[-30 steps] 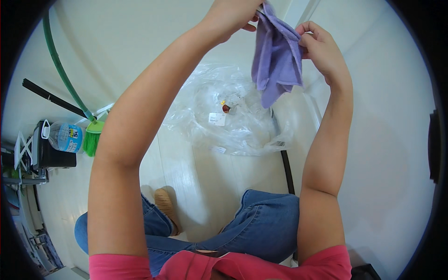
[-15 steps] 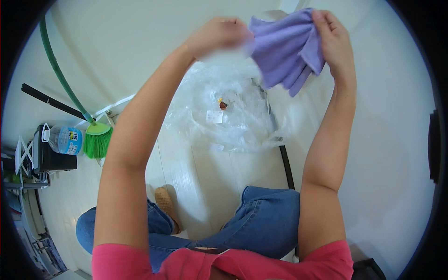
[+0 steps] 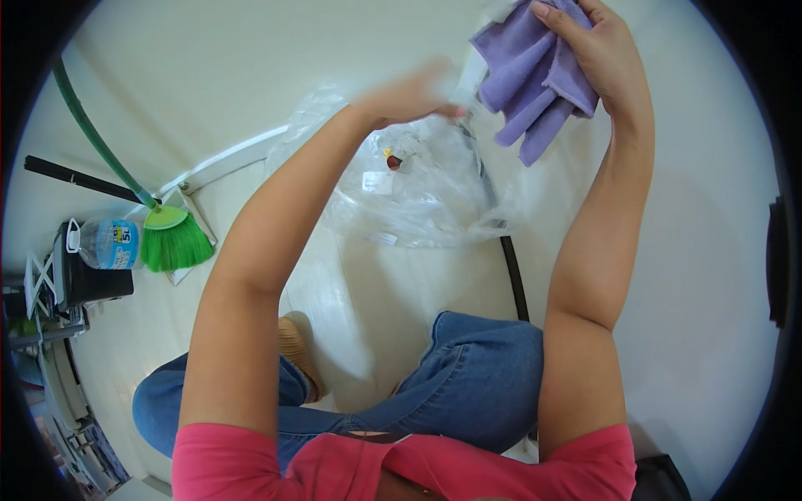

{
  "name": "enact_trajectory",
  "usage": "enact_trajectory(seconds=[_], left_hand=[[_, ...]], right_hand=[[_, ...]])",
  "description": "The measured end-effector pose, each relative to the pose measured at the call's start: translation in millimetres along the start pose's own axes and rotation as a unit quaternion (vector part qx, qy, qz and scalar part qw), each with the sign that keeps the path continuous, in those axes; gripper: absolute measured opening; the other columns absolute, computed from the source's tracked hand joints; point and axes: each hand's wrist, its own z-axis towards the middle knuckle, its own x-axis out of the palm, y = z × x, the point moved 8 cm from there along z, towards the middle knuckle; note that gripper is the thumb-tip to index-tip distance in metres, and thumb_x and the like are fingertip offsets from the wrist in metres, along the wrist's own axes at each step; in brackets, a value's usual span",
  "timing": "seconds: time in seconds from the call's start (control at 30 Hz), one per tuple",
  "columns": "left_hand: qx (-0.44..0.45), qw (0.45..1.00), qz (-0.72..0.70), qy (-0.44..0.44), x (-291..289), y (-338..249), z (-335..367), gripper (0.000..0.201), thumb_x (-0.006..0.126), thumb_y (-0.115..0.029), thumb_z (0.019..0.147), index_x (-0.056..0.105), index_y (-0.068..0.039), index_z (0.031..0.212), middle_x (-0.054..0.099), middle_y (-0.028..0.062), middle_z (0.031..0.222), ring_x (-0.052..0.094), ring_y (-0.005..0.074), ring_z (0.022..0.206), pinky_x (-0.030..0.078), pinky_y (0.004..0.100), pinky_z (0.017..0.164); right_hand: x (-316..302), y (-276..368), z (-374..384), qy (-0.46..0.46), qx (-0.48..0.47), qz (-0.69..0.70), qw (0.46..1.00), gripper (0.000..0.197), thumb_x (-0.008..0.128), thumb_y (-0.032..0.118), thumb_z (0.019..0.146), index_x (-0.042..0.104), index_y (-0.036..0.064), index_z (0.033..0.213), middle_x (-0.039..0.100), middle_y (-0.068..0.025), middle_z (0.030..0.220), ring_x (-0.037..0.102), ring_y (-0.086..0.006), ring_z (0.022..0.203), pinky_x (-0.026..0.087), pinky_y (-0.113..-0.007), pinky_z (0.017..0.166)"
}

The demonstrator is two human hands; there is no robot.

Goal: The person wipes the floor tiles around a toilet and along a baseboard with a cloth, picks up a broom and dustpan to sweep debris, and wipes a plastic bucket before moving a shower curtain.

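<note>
A purple cloth (image 3: 535,83) hangs in folds near the upper right, pinched at its top between the thumb and fingers of my right hand (image 3: 597,50). To the left of it, apart from the cloth, is my left hand (image 3: 409,92), partly smeared by motion. Its fingers look stretched out and I see nothing in them. Below the hands lies a heap of clear plastic bags (image 3: 418,192). A white label (image 3: 378,183) and a small dark red and yellow piece (image 3: 393,160) show on or in the plastic.
On the left, a green broom (image 3: 175,238) leans beside a large clear bottle (image 3: 113,244) and a black bin (image 3: 92,280). A black bar (image 3: 515,280) runs along the floor by the right wall. White walls stand ahead and to the right. My jeans-clad legs (image 3: 476,376) are folded below.
My left hand has come off the cloth's left side. The cloth has risen slightly and gone right with my right hand, now bunched and hanging.
</note>
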Motion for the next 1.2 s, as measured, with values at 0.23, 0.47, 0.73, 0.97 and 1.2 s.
enact_trajectory(seconds=[0.23,0.47,0.73,0.97,1.2], left_hand=[[0.022,0.839,-0.528,0.129,18,-29,6,0.047,0.062,-0.017,0.079,0.051,-0.003,0.122,0.059,0.0110,0.119,0.054,0.0206,0.109,0.040,0.0382,0.097],[-0.019,0.979,0.203,-0.030,24,30,-27,0.022,0.064,-0.020,0.078,0.067,-0.006,0.095,0.067,0.0152,0.091,0.065,0.0236,0.082,0.049,0.0315,0.078],[0.036,0.992,0.076,-0.095,-28,14,-19,0.027,0.069,-0.027,0.075,0.066,-0.011,0.098,0.066,0.0096,0.095,0.056,0.0253,0.106,0.029,0.0521,0.100],[0.111,0.898,0.418,-0.086,-10,62,-25,0.052,0.074,-0.033,0.067,0.059,-0.020,0.115,0.060,0.0167,0.110,0.050,0.0347,0.111,0.032,0.0487,0.102],[-0.237,0.954,0.144,-0.114,-81,119,1,0.068,0.070,-0.034,0.069,0.048,-0.012,0.130,0.051,0.0179,0.125,0.044,0.0360,0.118,0.039,0.0472,0.095]], right_hand=[[2,-10,11,-0.003,0.034,0.021,0.999,0.021,0.056,0.024,0.091,0.060,0.0034,0.085,0.054,0.0023,0.070,0.047,-0.0063,0.062,0.039,-0.022,0.057],[16,-9,9,-0.033,0.071,0.198,0.977,0.021,0.051,0.023,0.093,0.058,0.0045,0.085,0.054,0.0017,0.070,0.047,-0.0065,0.062,0.040,-0.022,0.057],[13,-8,7,-0.043,0.006,0.076,0.996,0.021,0.050,0.021,0.093,0.057,0.0049,0.083,0.054,0.0020,0.069,0.046,-0.0056,0.060,0.040,-0.022,0.056],[25,-12,20,-0.028,0.043,0.093,0.994,0.020,0.051,0.020,0.093,0.056,0.0049,0.080,0.054,0.0028,0.067,0.045,-0.0053,0.058,0.039,-0.022,0.054],[38,-24,24,-0.052,0.042,0.086,0.994,0.021,0.053,0.022,0.093,0.057,0.0046,0.082,0.055,0.0018,0.068,0.048,-0.0060,0.059,0.041,-0.023,0.056]])
